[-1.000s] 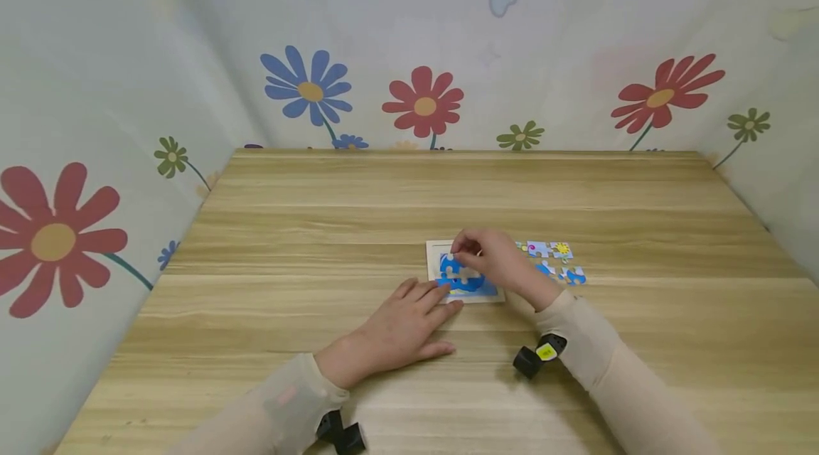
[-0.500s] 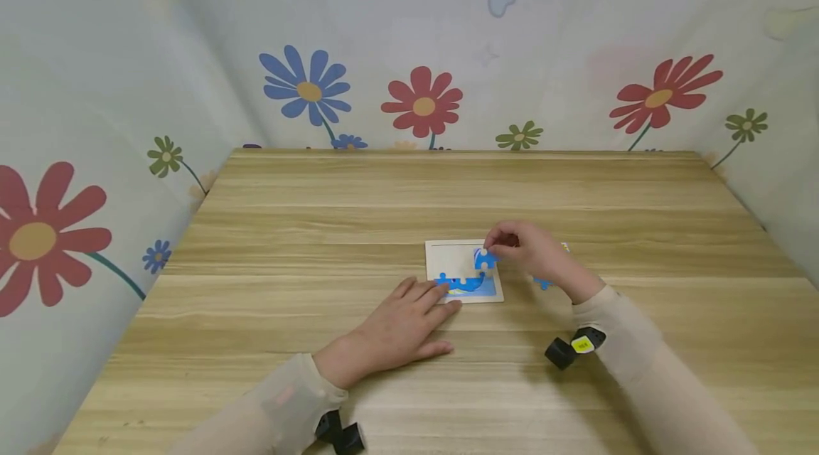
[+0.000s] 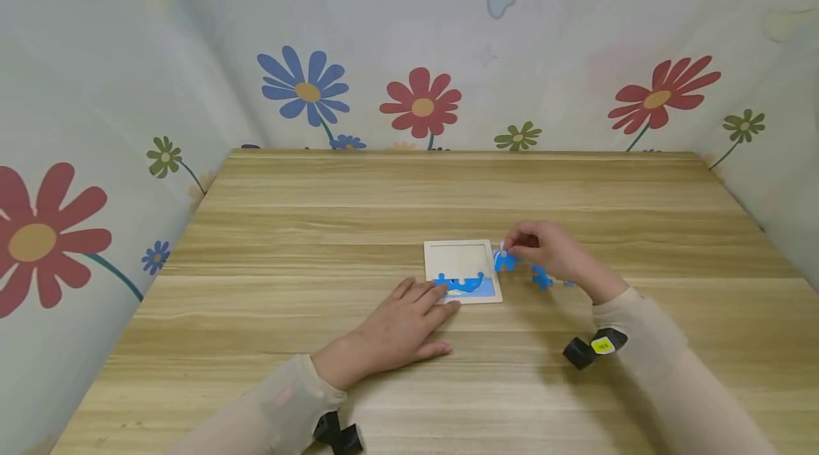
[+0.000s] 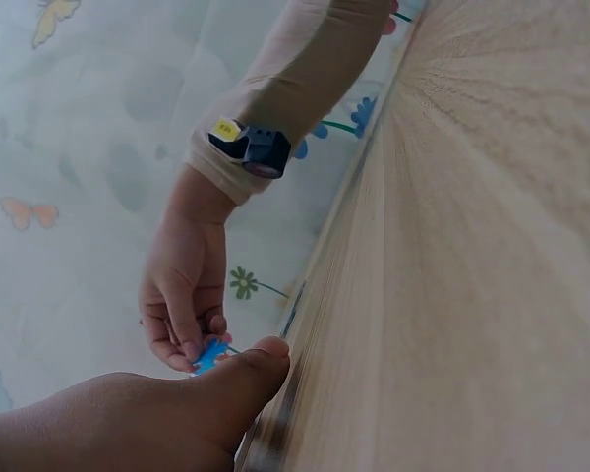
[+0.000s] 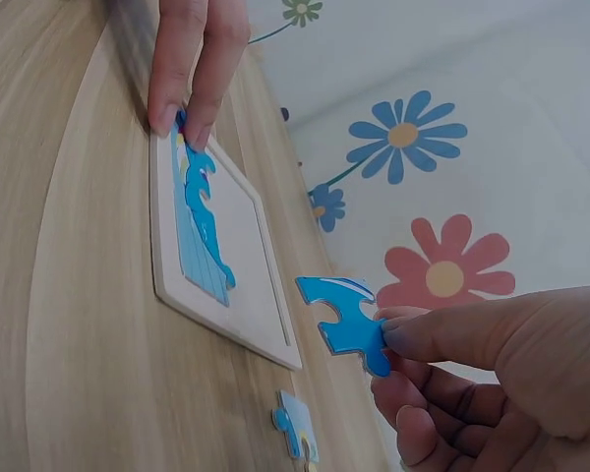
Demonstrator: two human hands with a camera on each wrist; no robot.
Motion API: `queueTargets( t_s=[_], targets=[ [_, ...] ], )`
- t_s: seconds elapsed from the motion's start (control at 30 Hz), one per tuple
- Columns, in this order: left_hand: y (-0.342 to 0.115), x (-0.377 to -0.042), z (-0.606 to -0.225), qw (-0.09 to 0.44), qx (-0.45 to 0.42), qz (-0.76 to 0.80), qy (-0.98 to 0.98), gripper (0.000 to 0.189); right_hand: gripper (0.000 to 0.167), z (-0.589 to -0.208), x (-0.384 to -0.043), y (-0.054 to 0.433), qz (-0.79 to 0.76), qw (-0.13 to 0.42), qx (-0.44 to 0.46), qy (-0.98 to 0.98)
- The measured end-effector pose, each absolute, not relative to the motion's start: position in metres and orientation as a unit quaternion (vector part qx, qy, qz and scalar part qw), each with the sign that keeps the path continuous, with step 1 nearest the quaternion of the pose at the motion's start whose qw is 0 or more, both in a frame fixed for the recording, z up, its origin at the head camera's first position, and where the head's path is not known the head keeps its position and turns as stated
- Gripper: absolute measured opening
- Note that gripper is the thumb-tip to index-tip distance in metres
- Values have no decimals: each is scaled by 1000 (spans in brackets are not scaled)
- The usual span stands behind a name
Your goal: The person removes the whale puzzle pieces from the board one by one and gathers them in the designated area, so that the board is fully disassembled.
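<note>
Between thumb and fingers, my right hand (image 3: pixel 544 250) pinches a blue jigsaw piece (image 5: pixel 342 317), held above the table just right of the puzzle frame. The pale wooden puzzle frame (image 3: pixel 456 244) lies flat, its lower part filled with joined blue pieces (image 3: pixel 467 286) and its upper part bare wood. My left hand (image 3: pixel 397 327) lies flat with straight fingers, the fingertips (image 5: pixel 199 133) resting on the frame's lower left corner and the pieces there. In the left wrist view the left thumb hides most of the frame.
Loose jigsaw pieces (image 3: pixel 542 276) lie on the table right of the frame, partly hidden under the right hand. The wooden table (image 3: pixel 320 213) reaches back to a flowered cloth backdrop (image 3: pixel 358 28).
My right hand has lifted the blue piece from the frame's upper left and carried it right, past the frame's edge. The left hand stays in place.
</note>
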State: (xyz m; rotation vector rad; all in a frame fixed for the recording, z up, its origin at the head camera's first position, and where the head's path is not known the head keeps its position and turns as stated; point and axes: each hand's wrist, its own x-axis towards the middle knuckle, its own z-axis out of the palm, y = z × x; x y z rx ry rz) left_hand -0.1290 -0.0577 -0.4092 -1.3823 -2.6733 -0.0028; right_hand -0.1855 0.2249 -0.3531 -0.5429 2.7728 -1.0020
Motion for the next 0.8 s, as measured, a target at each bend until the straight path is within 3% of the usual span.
queueTargets(
  t_s=[0.8],
  targets=[
    [-59,-129,-407,64,-461,-2,-885,61,7,-373,-182,245,-321,103,-185,923]
  ],
)
